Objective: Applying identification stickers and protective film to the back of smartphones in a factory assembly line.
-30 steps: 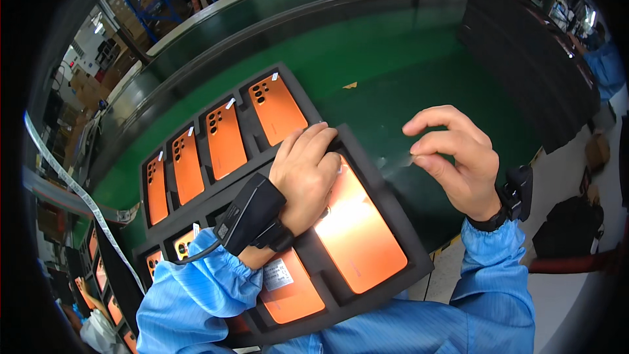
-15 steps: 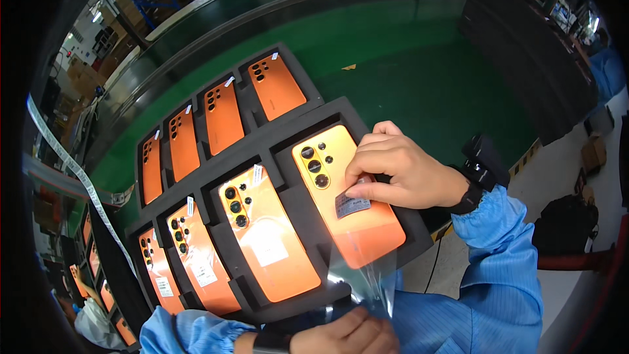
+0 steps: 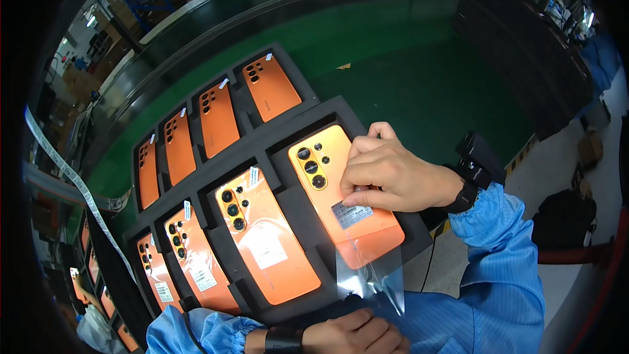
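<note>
The orange phone [image 3: 344, 203] lies face down in the right-hand slot of the near black tray [image 3: 288, 157], and a small grey label [image 3: 352, 214] now sits on its back. Half a second ago the right hand [image 3: 393, 174] was only coming down on that spot; now its fingertips [image 3: 357, 198] are curled and pressing along the label's upper edge. The clear film [image 3: 367, 275] has been drawn further off the phone's lower end and hangs over the tray's near edge, pinched in the closed left hand [image 3: 357, 337] at the bottom of the view. A second ago that left hand lay flat on the phone instead. To my eye the label is being seated while the film comes away. The next phone [image 3: 268, 242] in the tray already carries a white label, and a second tray [image 3: 216, 101] of orange phones lies behind on the green belt [image 3: 419, 72].
</note>
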A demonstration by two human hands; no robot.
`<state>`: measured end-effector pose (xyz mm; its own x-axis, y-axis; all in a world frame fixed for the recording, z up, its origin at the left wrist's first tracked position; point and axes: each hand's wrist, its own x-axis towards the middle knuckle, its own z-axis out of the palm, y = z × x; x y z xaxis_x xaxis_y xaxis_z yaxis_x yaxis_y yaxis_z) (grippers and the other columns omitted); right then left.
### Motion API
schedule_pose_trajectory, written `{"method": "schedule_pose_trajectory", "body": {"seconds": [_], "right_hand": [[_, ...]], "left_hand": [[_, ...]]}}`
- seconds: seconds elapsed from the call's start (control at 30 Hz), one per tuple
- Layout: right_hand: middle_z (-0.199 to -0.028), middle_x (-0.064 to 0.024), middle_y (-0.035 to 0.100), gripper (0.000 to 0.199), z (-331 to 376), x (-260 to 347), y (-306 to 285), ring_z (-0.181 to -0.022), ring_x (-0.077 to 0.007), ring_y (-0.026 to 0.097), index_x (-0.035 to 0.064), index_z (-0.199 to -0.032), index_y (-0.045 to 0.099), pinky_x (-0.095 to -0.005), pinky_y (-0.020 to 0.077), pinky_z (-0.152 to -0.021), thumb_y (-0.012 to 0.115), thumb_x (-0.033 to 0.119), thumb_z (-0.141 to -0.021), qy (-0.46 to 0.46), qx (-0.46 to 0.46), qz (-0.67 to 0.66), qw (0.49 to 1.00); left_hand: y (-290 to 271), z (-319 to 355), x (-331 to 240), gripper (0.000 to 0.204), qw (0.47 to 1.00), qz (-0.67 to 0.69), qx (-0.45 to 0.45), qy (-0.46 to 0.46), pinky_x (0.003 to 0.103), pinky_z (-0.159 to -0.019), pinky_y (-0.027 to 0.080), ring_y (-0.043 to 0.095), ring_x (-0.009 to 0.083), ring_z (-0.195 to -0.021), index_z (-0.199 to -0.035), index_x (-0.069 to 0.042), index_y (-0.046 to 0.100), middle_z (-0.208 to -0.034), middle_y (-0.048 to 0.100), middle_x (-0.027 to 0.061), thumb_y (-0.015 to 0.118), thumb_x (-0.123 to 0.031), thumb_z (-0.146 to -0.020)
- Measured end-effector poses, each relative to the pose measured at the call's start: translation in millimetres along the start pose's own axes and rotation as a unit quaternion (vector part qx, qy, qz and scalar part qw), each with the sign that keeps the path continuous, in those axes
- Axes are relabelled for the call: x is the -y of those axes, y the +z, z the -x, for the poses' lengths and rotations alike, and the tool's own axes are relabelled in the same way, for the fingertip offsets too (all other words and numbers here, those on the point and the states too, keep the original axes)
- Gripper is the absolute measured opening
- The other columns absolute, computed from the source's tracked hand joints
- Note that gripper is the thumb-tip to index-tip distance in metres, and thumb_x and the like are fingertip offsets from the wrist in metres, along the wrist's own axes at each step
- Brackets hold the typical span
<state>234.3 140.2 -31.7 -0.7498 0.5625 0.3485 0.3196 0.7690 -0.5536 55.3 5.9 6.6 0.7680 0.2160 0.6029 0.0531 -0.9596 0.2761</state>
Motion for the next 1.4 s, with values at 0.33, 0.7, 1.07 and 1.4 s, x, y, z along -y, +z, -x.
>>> {"method": "schedule_pose_trajectory", "body": {"seconds": [0.33,0.7,1.07,1.4], "right_hand": [[-0.069,0.0011,0.060,0.013,-1.2,-0.8,-0.4,-0.073,-0.0152,0.046,0.0113,-0.072,0.058,-0.0370,0.0257,-0.084,0.062,0.021,-0.080,-0.002,-0.001,0.012,1.000],[-0.069,0.0013,0.059,0.012,-0.7,-1.3,0.3,-0.073,-0.0154,0.047,0.0118,-0.072,0.058,-0.0372,0.0257,-0.084,0.061,0.020,-0.080,-0.003,0.000,0.010,1.000],[-0.069,0.0021,0.058,0.013,1.4,0.1,0.1,-0.076,-0.0156,0.047,0.0120,-0.072,0.058,-0.0383,0.0258,-0.086,0.062,0.021,-0.080,-0.003,0.002,0.017,1.000],[-0.083,-0.0032,0.052,0.028,-4.1,27.3,-4.7,-0.089,-0.0199,0.050,0.0123,-0.095,0.059,-0.0452,0.0326,-0.089,0.068,0.030,-0.074,-0.008,0.011,0.284,0.959]], "left_hand": [[-6.0,-1.8,1.6,0.011,1.000,-0.007,0.023,0.003,0.026,-0.048,0.036,0.047,0.0138,-0.051,-0.069,-0.005,0.053,-0.059,0.047,0.0009,0.058,-0.013,-0.063],[2.3,2.1,-0.4,0.011,1.000,-0.011,-0.026,-0.011,0.026,-0.047,0.036,0.047,0.0137,-0.051,-0.068,-0.005,0.054,-0.058,0.047,0.0007,0.058,-0.013,-0.063],[-10.5,-8.5,3.3,0.010,1.000,0.000,0.010,-0.002,0.026,-0.047,0.036,0.046,0.0138,-0.049,-0.067,-0.004,0.054,-0.057,0.047,0.0012,0.058,-0.012,-0.062],[4.9,1.2,-1.4,0.011,0.999,-0.010,-0.046,-0.014,0.026,-0.047,0.035,0.046,0.0139,-0.050,-0.066,-0.005,0.054,-0.056,0.045,0.0009,0.058,-0.013,-0.060]]}}
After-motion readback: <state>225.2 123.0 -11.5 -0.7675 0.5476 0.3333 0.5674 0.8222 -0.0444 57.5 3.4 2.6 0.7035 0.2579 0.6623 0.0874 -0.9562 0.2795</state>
